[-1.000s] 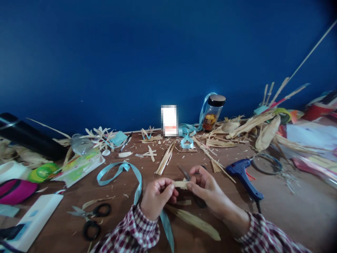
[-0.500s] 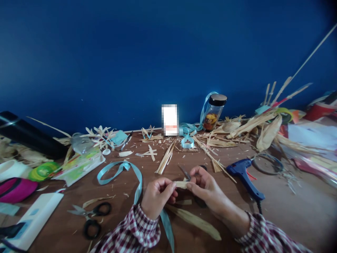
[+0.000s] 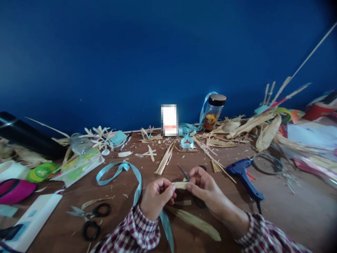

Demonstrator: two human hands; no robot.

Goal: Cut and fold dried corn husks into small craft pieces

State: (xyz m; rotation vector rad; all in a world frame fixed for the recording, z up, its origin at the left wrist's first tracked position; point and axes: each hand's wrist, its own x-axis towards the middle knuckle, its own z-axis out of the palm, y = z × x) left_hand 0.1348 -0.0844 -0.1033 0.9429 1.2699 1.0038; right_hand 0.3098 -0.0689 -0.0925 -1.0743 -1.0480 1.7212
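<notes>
A short pale strip of dried corn husk (image 3: 180, 185) is stretched level between my two hands. My left hand (image 3: 157, 196) pinches its left end between thumb and fingers. At the other end, my right hand (image 3: 204, 186) grips it the same way. Behind the right hand lies a pair of scissors (image 3: 184, 172), its blades showing and its dark handles partly covered by the fingers. Below the hands, a longer husk piece (image 3: 196, 221) rests on the table. Light blue ribbon (image 3: 138, 186) passes under my left wrist.
Black-handled scissors (image 3: 89, 216) lie open at left, near a white power strip (image 3: 39, 221). A blue glue gun (image 3: 247, 177) is to the right. Along the wall stand a lidded jar (image 3: 213, 112), husk flowers (image 3: 98, 137) and a husk heap (image 3: 250, 126).
Almost nothing differs. The view has shifted very slightly, and both hands keep the husk strip in the same pinch.
</notes>
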